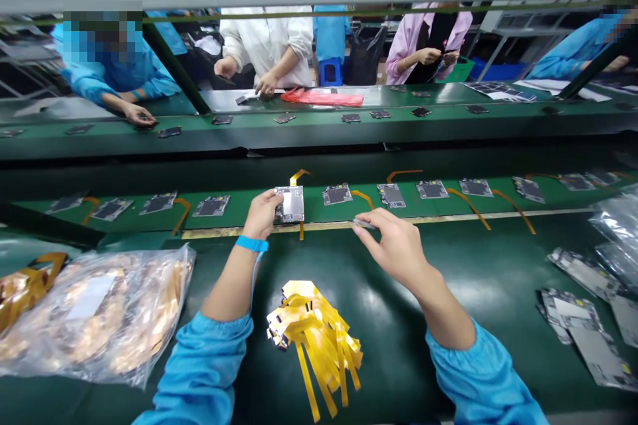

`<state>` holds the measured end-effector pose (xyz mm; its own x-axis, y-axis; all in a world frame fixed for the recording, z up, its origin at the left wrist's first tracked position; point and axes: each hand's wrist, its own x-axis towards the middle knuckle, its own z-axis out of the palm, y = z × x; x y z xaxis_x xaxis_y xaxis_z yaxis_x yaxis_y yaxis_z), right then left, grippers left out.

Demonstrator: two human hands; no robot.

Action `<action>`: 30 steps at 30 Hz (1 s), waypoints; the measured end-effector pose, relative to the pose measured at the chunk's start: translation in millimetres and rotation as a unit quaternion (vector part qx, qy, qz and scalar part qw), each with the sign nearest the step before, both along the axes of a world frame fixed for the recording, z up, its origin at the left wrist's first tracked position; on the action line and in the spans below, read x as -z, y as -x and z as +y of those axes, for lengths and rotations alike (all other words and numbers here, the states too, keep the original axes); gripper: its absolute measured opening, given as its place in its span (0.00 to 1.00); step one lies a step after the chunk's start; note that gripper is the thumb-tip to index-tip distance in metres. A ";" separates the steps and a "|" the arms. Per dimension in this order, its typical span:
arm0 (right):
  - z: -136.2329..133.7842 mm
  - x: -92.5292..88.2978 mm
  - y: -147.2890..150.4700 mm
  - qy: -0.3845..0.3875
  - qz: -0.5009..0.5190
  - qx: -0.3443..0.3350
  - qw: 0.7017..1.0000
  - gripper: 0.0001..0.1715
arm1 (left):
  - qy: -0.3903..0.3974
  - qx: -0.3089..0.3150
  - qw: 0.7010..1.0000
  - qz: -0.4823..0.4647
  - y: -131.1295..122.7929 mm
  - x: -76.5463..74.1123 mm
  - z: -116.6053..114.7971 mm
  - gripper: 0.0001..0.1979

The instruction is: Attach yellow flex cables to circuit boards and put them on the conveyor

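Observation:
My left hand [262,218], with a blue strap on its wrist, grips a circuit board [295,203] by its left edge over the green belt. An orange flex cable [297,177] sticks out above this board, and a short orange end shows below it. My right hand [396,242] is closed in a pinch on a small grey flat piece [365,223], mostly hidden by the fingers; I cannot make out its kind. Between my forearms a pile of yellow-orange flex cables [319,325] lies on the green table [393,358].
Several circuit boards [337,194] lie along the belt [259,212], some with flex cables. A clear bag of flex cables [100,312] lies at left, loose boards [583,325] and clear plastic [618,226] at right. Across the line, co-workers handle boards; one wears a white jacket [272,40].

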<state>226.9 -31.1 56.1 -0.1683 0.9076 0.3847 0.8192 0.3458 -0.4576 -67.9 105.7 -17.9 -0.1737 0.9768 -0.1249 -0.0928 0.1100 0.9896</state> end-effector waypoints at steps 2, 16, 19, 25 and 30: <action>-1.4 -1.3 0.8 0.004 0.001 -0.004 1.000 0.14 | 0.005 0.005 1.000 0.017 -5.7 -5.8 16.5 0.21; -5.8 -7.4 -1.0 0.023 -0.012 -0.017 1.000 0.13 | 0.006 0.002 0.985 0.173 0.9 -11.8 30.0 0.26; -5.6 -7.8 1.5 0.063 -0.043 -0.040 0.996 0.12 | -0.019 0.002 0.986 0.166 21.9 -6.9 7.2 0.21; -6.0 -3.9 11.2 0.126 -0.115 -0.102 0.980 0.12 | -0.036 0.031 0.983 0.177 39.4 2.1 -31.7 0.24; -7.9 1.1 13.5 0.148 -0.155 -0.122 0.969 0.13 | -0.018 0.099 0.956 0.277 49.6 11.3 -40.2 0.21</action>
